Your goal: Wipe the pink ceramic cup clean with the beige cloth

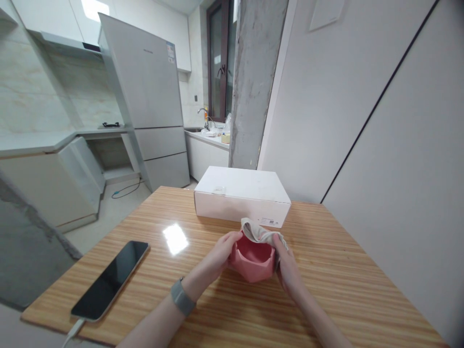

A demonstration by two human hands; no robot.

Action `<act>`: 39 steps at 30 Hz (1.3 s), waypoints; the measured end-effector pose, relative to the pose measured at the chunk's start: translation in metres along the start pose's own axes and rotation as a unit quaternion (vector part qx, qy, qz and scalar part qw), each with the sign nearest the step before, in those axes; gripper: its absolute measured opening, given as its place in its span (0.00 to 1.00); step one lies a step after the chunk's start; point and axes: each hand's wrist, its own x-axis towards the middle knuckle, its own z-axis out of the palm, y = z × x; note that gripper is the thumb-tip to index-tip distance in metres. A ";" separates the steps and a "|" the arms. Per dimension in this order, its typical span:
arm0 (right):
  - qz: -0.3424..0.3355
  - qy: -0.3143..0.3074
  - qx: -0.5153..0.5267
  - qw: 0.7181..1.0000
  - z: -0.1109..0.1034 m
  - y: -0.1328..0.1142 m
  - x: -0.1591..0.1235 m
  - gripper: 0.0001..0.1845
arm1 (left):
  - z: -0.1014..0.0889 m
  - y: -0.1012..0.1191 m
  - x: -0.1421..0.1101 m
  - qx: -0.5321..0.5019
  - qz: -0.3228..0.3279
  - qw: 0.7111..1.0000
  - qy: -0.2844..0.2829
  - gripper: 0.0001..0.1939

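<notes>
A pink faceted bowl [253, 268] is held over the wooden table, tilted so that its hollow inside faces me. My left hand [224, 252] grips its left rim, thumb on top and fingers around the side. On the right, my right hand [285, 261] is closed on a light grey cloth [259, 233], pressing it against the bowl's right side. The cloth drapes along the far rim and hangs down behind the right edge. Parts of the fingers of both hands are hidden behind the bowl and cloth.
Behind the bowl, a white cardboard box [241, 186] lies on the wooden table [340, 285]. At the left lies a black-screened phone [112, 280] with a white cable [74, 331] plugged in. A fridge [152, 92] and kitchen counters stand beyond.
</notes>
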 end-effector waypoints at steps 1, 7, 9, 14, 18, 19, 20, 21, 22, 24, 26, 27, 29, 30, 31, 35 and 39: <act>-0.002 -0.005 0.001 1.000 0.000 0.000 0.001 0.22 | -0.001 0.000 0.001 -0.005 -0.007 1.000 0.000 0.18; -0.038 0.009 -0.042 0.998 0.003 -0.002 -0.001 0.24 | 0.000 -0.004 0.004 -0.055 -0.005 0.998 0.028 0.18; -0.063 0.030 -0.074 0.995 0.008 -0.003 -0.007 0.25 | 0.002 -0.006 0.004 -0.078 0.007 0.996 0.041 0.19; -0.135 0.020 -0.103 0.985 0.013 -0.004 -0.015 0.25 | 0.003 -0.005 0.000 -0.129 0.030 0.991 0.013 0.26; -0.086 0.041 -0.040 0.995 0.009 -0.004 -0.008 0.21 | 0.003 -0.002 -0.002 -0.153 -0.051 0.980 -0.115 0.23; -0.068 0.041 -0.022 0.997 0.008 -0.005 -0.006 0.21 | 0.004 -0.001 -0.002 -0.154 -0.062 0.977 -0.134 0.23; -0.049 0.035 -0.004 0.998 0.008 -0.006 -0.005 0.22 | 0.004 -0.001 -0.003 -0.152 -0.063 0.977 -0.139 0.23; -0.030 0.026 0.013 0.999 0.008 -0.007 -0.004 0.23 | 0.006 -0.001 -0.004 -0.149 -0.057 0.978 -0.137 0.23; -0.014 0.018 0.028 0.999 0.009 -0.008 -0.003 0.23 | 0.007 -0.001 -0.004 -0.145 -0.048 0.979 -0.132 0.23; 0.002 0.015 0.048 0.999 0.010 -0.010 -0.003 0.23 | 0.009 -0.001 -0.006 -0.144 -0.035 0.981 -0.126 0.23; -0.015 0.025 0.040 0.999 0.011 -0.011 -0.004 0.21 | 0.010 -0.001 -0.008 -0.154 -0.022 0.980 -0.122 0.22; -0.027 0.024 0.033 0.999 0.011 -0.012 -0.004 0.21 | 0.011 -0.001 -0.008 -0.159 -0.015 0.980 -0.116 0.21; -0.051 0.009 0.037 0.998 0.011 -0.012 -0.006 0.22 | 0.011 0.001 -0.009 -0.172 0.003 0.980 -0.103 0.21; -0.062 0.001 0.046 0.997 0.011 -0.013 -0.007 0.23 | 0.011 0.002 -0.009 -0.179 0.012 0.978 -0.102 0.21; -0.072 -0.006 0.056 0.996 0.011 -0.013 -0.009 0.24 | 0.011 0.003 -0.009 -0.188 0.020 0.976 -0.105 0.22; -0.089 -0.022 0.069 0.993 0.015 -0.018 -0.017 0.29 | 0.011 0.010 -0.012 -0.227 0.038 0.968 -0.103 0.23; -0.047 -0.004 0.043 0.998 0.016 -0.029 -0.021 0.33 | 0.008 0.014 -0.016 -0.231 -0.008 0.962 -0.143 0.26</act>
